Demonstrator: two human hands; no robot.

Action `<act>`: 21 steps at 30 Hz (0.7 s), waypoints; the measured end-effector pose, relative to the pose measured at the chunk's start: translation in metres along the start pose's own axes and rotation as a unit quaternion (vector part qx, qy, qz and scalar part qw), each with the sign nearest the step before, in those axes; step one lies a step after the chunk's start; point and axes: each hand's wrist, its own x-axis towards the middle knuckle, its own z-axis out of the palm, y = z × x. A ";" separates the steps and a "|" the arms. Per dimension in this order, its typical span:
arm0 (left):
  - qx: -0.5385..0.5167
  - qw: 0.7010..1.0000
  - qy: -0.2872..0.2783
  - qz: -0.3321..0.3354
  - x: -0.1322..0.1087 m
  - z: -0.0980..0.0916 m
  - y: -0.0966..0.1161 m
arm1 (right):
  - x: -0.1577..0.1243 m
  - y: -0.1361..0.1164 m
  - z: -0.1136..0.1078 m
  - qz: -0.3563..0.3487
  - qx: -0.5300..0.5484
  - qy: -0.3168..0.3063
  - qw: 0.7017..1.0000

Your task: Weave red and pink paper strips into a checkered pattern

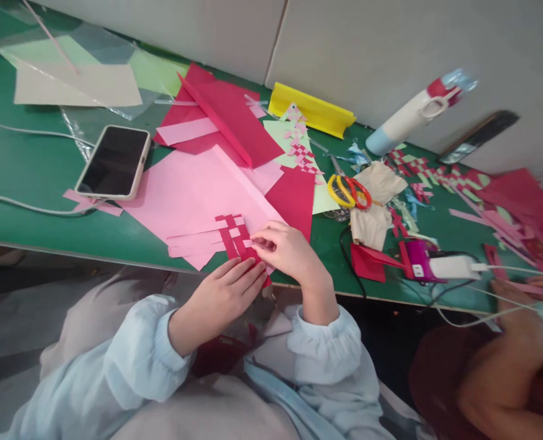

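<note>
A small weave of red and pink paper strips (235, 233) lies at the table's front edge, on top of a large pink sheet (198, 189). Its loose pink strips (193, 242) stick out to the left. My left hand (232, 293) rests flat with fingers stretched over the lower red strips, pressing on them. At the weave's right side, my right hand (285, 247) pinches with thumb and forefinger at the end of a pink strip. Part of the weave is hidden under my fingers.
A phone (114, 162) lies left on the green table (33, 153). Red sheets (230, 116), a folded yellow paper (312, 110), woven paper fish (301, 150) and scissors (348, 190) lie behind. A bottle (409, 116) stands by the wall. A co-worker's arm (505, 354) is at right.
</note>
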 end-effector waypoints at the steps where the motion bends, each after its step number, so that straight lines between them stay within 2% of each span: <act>1: 0.002 1.000 0.000 -0.001 0.000 0.000 0.000 | 0.001 0.000 0.000 -0.001 0.000 0.001 1.000; 21: 0.005 1.000 0.000 -0.008 0.001 -0.001 0.002 | 0.012 0.000 0.000 0.009 -0.003 0.000 1.000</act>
